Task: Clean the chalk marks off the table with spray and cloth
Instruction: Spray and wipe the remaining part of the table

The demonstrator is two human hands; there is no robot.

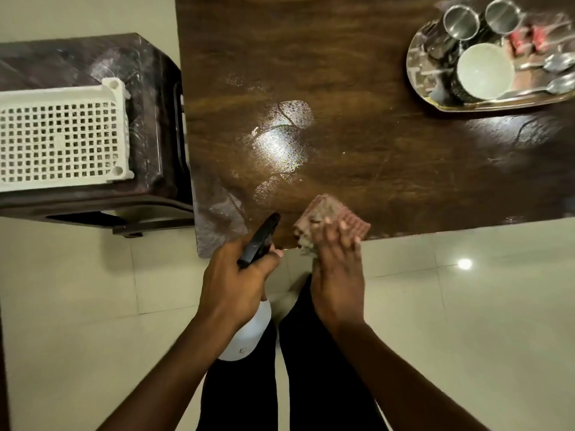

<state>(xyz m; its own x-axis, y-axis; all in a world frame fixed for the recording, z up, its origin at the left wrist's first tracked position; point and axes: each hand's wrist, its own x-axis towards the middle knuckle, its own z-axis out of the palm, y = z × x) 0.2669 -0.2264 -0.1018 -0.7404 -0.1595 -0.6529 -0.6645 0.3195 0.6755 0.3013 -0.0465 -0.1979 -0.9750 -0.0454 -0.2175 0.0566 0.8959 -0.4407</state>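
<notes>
At the far left a dark stool (93, 126) stands just beside the left edge of the table (373, 169), and a white perforated basket (62, 135) lies upside down on its seat. The stool and the table stand on a pale tiled floor (466, 321).

The left hand (233, 284) is off the table's near edge, close to its near-left corner, with the fingers wrapped tight around the neck of a spray bottle (249, 334). The bottle's white body hangs below the hand and its black nozzle points out over the near edge toward the middle of the table.

Beyond the nozzle, between the near edge and the middle of the table, the dark wood carries a wet, glistening patch (277, 144) with faint curved chalk marks (287, 115) in it. Another faint chalk outline shows nearer the right edge, just below the tray.

The right hand (337, 275) is at the near edge, just right of the left hand, its fingers stretched forward and lying flat on a reddish ribbed cloth (339, 216). The cloth rests on the table at the near edge, with a frayed bit hanging over it.

At the far-right corner sits a steel tray (417, 79) holding two steel tumblers (462, 23), a white-lined cup (483, 71) and spoons (557, 62).
</notes>
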